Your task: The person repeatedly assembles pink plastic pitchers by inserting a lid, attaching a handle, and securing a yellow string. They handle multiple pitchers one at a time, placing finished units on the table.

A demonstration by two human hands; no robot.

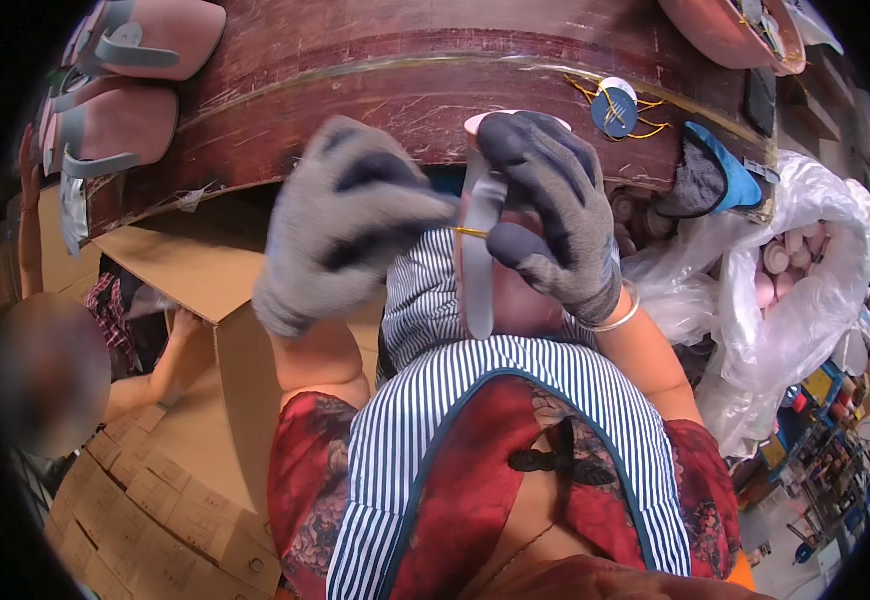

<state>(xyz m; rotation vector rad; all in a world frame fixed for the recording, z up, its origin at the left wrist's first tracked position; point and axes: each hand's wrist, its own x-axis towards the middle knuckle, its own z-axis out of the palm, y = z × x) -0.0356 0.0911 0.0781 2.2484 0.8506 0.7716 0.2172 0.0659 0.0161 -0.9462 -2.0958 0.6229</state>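
Between my two grey-gloved hands a pink plastic bucket (pixel 530 300) with a grey strap-like handle (pixel 477 270) rests against my lap. My right hand (pixel 555 205) grips its rim and side, the thumb beside the handle. A thin yellow tie (pixel 470 232) runs across the handle near that thumb. My left hand (pixel 350 220), blurred by motion, is closed with its fingertips pinched by the tie's left end. The bucket's far side is hidden by my right hand.
Pink buckets with grey handles (pixel 120 130) stand on the dark red table (pixel 355 90) at left. A round disc (pixel 615 108) with yellow ties and a blue pouch (pixel 720 175) lie at right. Beyond is a plastic bag (pixel 695 290) of pink parts. Another person reaches beside a cardboard box (pixel 180 255).
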